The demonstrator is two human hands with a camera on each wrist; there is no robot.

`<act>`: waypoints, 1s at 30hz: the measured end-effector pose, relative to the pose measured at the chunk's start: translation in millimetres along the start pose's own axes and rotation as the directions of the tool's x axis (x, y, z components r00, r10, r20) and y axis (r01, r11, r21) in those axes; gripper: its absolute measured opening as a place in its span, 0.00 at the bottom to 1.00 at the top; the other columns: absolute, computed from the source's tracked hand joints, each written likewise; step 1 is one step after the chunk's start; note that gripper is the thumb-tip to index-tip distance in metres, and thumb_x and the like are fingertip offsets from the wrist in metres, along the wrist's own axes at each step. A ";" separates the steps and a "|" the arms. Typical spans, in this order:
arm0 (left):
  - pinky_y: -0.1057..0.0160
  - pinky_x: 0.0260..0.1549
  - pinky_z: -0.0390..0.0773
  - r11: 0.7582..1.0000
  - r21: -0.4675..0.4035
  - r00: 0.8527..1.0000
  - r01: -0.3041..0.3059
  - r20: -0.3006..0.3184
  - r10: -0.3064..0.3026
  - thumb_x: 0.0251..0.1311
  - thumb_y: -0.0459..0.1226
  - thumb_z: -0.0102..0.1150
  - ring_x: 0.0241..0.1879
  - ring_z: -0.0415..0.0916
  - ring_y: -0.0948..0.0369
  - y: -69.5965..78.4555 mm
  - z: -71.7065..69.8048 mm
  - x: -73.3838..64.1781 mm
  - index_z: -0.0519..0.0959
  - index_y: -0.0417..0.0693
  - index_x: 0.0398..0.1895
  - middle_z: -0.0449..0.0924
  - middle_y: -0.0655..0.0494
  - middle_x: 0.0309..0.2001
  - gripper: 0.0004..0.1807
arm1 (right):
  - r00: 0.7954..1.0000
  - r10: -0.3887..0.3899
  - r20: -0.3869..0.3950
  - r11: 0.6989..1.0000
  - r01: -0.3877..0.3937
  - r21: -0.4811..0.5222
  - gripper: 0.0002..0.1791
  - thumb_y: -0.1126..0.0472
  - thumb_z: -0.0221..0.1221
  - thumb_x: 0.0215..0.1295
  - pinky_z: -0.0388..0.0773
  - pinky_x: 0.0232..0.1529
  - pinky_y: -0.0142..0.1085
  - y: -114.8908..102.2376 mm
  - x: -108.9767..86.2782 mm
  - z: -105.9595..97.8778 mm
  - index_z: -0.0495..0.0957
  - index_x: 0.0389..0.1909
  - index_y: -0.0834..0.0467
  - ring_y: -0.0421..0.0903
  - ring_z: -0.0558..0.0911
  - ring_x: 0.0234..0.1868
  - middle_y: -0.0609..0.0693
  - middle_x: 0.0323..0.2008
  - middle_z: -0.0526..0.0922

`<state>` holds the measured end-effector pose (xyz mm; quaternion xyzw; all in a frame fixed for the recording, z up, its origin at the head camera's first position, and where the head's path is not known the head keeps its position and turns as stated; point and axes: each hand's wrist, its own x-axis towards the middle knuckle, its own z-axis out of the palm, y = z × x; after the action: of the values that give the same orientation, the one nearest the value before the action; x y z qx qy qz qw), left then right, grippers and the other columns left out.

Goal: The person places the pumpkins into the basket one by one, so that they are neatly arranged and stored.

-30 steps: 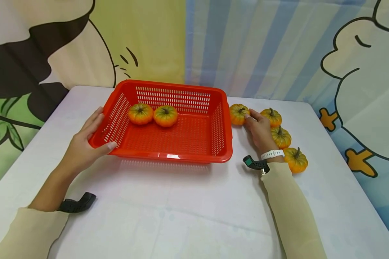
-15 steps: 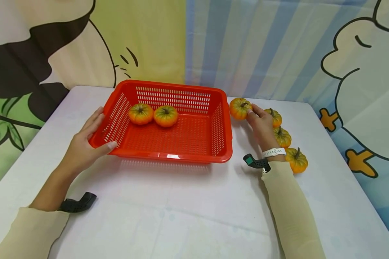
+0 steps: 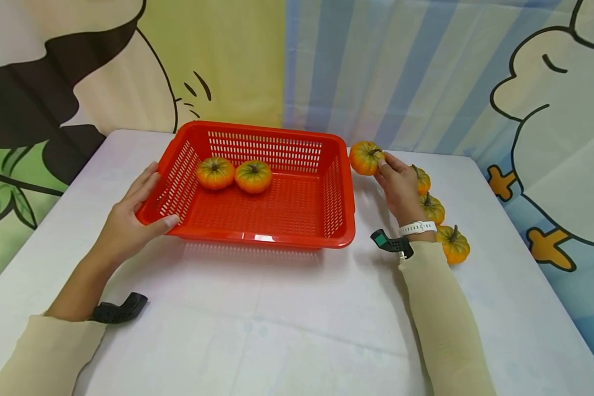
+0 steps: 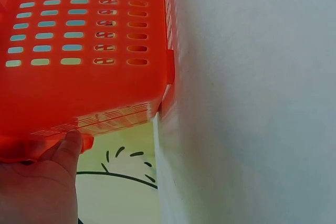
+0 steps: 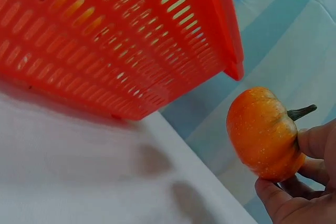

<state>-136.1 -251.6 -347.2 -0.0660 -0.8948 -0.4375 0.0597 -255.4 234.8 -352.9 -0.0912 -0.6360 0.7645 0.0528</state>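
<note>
A red plastic basket with slotted walls stands on the table, holding two small orange-green pumpkins, the left pumpkin and the right pumpkin, side by side. My left hand grips its left end, thumb over the front corner of the rim; the left wrist view shows fingers against the wall. Just outside the basket's right end, my right hand pinches another pumpkin between thumb and fingers. The right wrist view shows this pumpkin raised off the table, its stem pointing toward the hand.
Three more pumpkins lie in a row right of my right forearm: a far one, partly hidden, a middle one and a near one. A white cloth covers the table. A printed curtain hangs behind its far edge.
The pumpkin in my right hand has risen from the table and moved slightly away from me. My left hand and the basket have stayed put.
</note>
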 end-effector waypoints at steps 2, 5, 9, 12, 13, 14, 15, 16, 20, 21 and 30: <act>0.46 0.49 0.70 1.000 0.003 1.000 0.000 0.000 0.000 0.56 0.44 0.68 0.74 0.43 0.60 0.0 0.2 0.2 0.47 0.59 0.77 0.41 0.78 0.75 0.50 | 1.000 -0.005 0.003 1.000 0.005 0.016 0.30 0.63 0.53 0.73 0.72 0.58 0.32 -3.3 1.2 1.8 0.59 0.73 0.61 0.47 0.70 0.65 0.54 0.70 0.63; 0.45 0.49 0.70 1.000 0.006 1.000 -0.001 0.002 0.001 0.56 0.44 0.68 0.74 0.43 0.59 0.9 0.7 0.7 0.47 0.59 0.77 0.41 0.78 0.75 0.50 | 1.000 -0.014 0.003 0.999 0.013 0.045 0.30 0.63 0.53 0.73 0.72 0.58 0.32 -10.2 2.6 5.0 0.59 0.73 0.62 0.47 0.71 0.64 0.55 0.70 0.63; 0.45 0.49 0.70 1.000 0.006 1.000 -0.003 0.001 0.003 0.55 0.43 0.68 0.74 0.43 0.60 1.7 0.1 1.3 0.48 0.58 0.77 0.41 0.76 0.75 0.50 | 1.000 -0.025 -0.003 0.997 0.026 0.068 0.29 0.63 0.54 0.72 0.73 0.57 0.32 -19.6 2.4 10.4 0.61 0.72 0.61 0.47 0.72 0.64 0.55 0.69 0.64; 0.44 0.49 0.71 1.000 0.011 1.000 0.000 0.003 0.000 0.55 0.43 0.68 0.74 0.43 0.60 1.3 -0.7 1.7 0.48 0.57 0.77 0.41 0.75 0.75 0.51 | 1.000 -0.030 -0.009 0.998 0.031 0.060 0.28 0.63 0.54 0.72 0.73 0.57 0.32 -24.3 1.2 13.4 0.63 0.72 0.59 0.46 0.72 0.63 0.53 0.68 0.65; 0.44 0.49 0.71 1.000 0.012 1.000 0.000 0.003 0.000 0.55 0.42 0.69 0.74 0.43 0.60 1.0 -0.9 1.6 0.48 0.57 0.77 0.41 0.74 0.76 0.51 | 1.000 -0.030 -0.009 0.998 0.030 0.057 0.28 0.62 0.54 0.72 0.73 0.57 0.32 -25.4 0.7 14.2 0.63 0.71 0.58 0.46 0.72 0.63 0.53 0.68 0.65; 0.44 0.50 0.71 1.000 0.013 1.000 0.001 0.004 -0.001 0.55 0.42 0.69 0.74 0.43 0.59 0.8 -1.2 1.6 0.48 0.56 0.77 0.41 0.74 0.76 0.51 | 1.000 -0.027 -0.009 0.998 0.028 0.059 0.28 0.62 0.54 0.72 0.73 0.57 0.32 -26.5 0.4 14.9 0.64 0.71 0.58 0.46 0.72 0.63 0.52 0.68 0.65; 0.44 0.49 0.71 1.000 0.019 1.000 0.003 0.004 -0.003 0.55 0.42 0.69 0.74 0.43 0.59 0.4 -1.4 1.6 0.48 0.56 0.77 0.41 0.73 0.76 0.51 | 1.000 -0.028 -0.008 0.998 0.028 0.060 0.28 0.62 0.54 0.72 0.73 0.57 0.32 -27.3 0.3 15.5 0.64 0.71 0.58 0.46 0.72 0.63 0.52 0.68 0.65; 0.44 0.49 0.71 1.000 0.022 1.000 0.001 0.005 -0.001 0.55 0.42 0.69 0.74 0.43 0.59 0.1 -1.6 1.4 0.48 0.56 0.77 0.41 0.72 0.76 0.51 | 1.000 -0.031 -0.005 0.998 0.031 0.048 0.28 0.62 0.54 0.72 0.74 0.57 0.32 -28.2 -0.1 16.3 0.64 0.71 0.58 0.46 0.72 0.63 0.52 0.68 0.66; 0.43 0.49 0.71 1.000 0.021 1.000 -0.003 0.003 0.003 0.55 0.42 0.68 0.74 0.43 0.58 -0.7 -1.7 0.1 0.48 0.56 0.77 0.41 0.72 0.76 0.51 | 0.999 -0.036 0.018 0.998 0.035 0.049 0.28 0.62 0.54 0.72 0.73 0.57 0.32 -32.5 -1.5 20.1 0.63 0.71 0.58 0.46 0.72 0.63 0.52 0.68 0.66; 0.43 0.49 0.71 1.000 0.020 1.000 -0.003 0.002 0.003 0.55 0.42 0.68 0.74 0.43 0.58 -0.6 -1.7 -0.2 0.48 0.56 0.77 0.41 0.72 0.76 0.50 | 0.999 -0.039 0.026 0.998 0.038 0.051 0.28 0.62 0.54 0.72 0.73 0.57 0.32 -33.6 -1.8 21.5 0.63 0.72 0.58 0.46 0.72 0.63 0.52 0.68 0.65; 0.46 0.49 0.71 1.000 0.008 1.000 0.002 -0.002 -0.002 0.55 0.42 0.68 0.74 0.43 0.60 -0.1 -1.4 -1.2 0.48 0.58 0.77 0.42 0.75 0.75 0.50 | 0.984 -0.057 0.167 0.997 0.065 -0.042 0.28 0.63 0.53 0.73 0.71 0.60 0.34 -47.6 -4.5 36.8 0.61 0.72 0.61 0.46 0.70 0.65 0.53 0.69 0.65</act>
<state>-134.9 -252.8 -346.6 -0.0641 -0.8966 -0.4340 0.0604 -260.2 207.3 -299.4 -0.0092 -0.6587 0.7521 0.0211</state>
